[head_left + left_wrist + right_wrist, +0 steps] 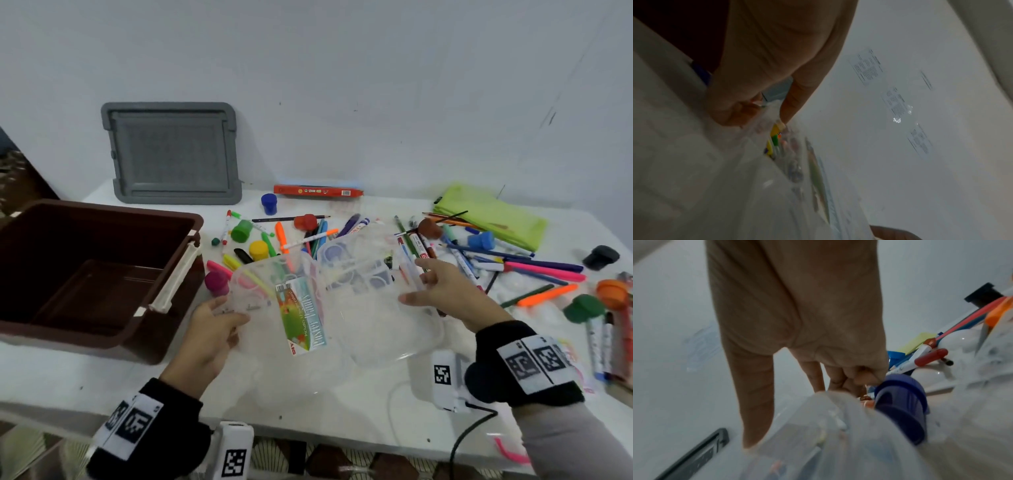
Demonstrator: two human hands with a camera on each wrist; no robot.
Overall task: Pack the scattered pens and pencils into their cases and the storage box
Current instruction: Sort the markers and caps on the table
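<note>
Both hands held the clear plastic paint case (308, 308) open above the table (308, 411): the left hand (212, 329) gripped the labelled half's edge, and the right hand (448, 291) gripped the opposite half. Scattered pens (513, 267) lay beyond, nearest the right hand, long axes mixed; the brown storage box (85, 274) sat left.
</note>
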